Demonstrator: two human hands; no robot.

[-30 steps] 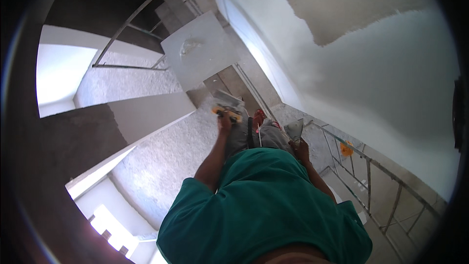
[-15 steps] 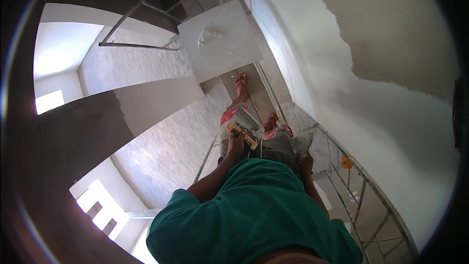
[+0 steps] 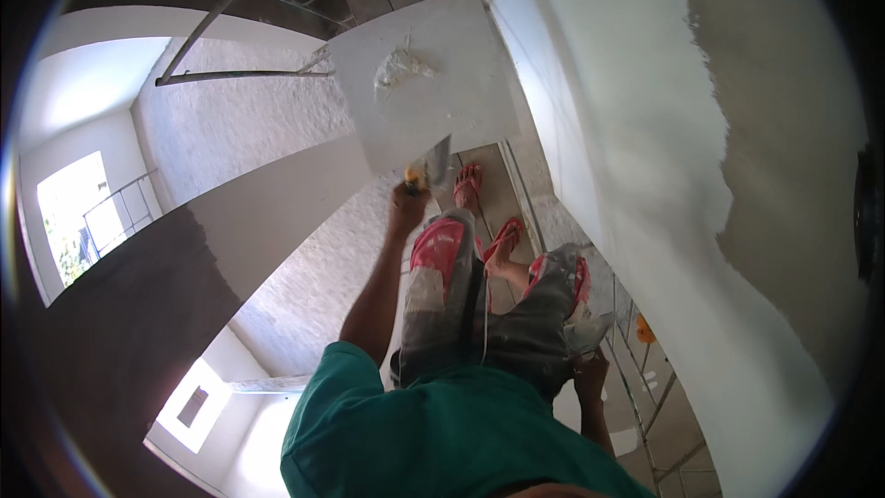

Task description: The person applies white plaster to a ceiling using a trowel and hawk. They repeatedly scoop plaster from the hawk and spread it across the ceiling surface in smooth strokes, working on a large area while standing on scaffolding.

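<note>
My left hand grips a steel trowel with a yellow handle, held out over my legs near the front edge of a pale grey board. A heap of white paste lies on that board. My right hand is down beside my right thigh, closed on a putty knife smeared with white. My feet in red flip-flops stand on narrow planks below the board.
A part-coated wall rises at the right, with a metal railing and an orange object low beside it. A bare metal frame stands beyond the board at upper left. A part-coated beam runs along the left, with window openings beyond.
My left hand with the trowel has moved forward and up toward the board, uncovering my legs. The view has shifted, and my right hand now sits lower in it.
</note>
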